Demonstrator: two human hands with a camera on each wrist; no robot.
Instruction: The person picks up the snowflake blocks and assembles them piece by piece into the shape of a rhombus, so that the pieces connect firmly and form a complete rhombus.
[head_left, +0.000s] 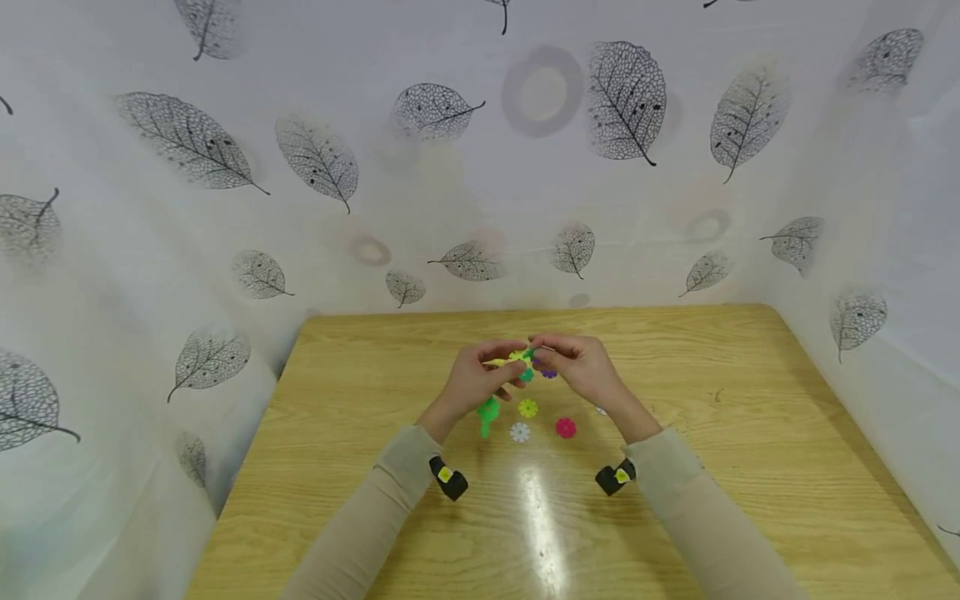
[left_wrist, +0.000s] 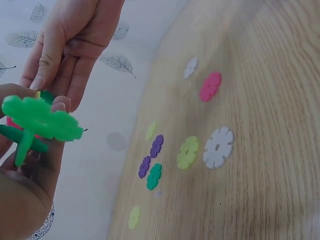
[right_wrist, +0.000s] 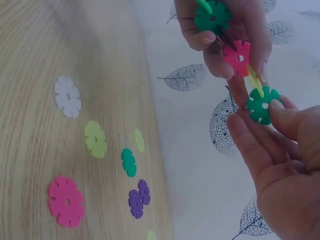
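Above table (head_left: pixel 675 433): both hands raised, fingertips pinching snowflake-disc cluster (head_left: pixel 519 360) between them.

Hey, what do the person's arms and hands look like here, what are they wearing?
Both hands, the left hand and the right hand, are bare, with no gloves or rings visible. Each arm is covered to the wrist by a long beige sleeve. Under each wrist sits a small black device, the left wrist unit and the right wrist unit, each with a small yellow marking on it.
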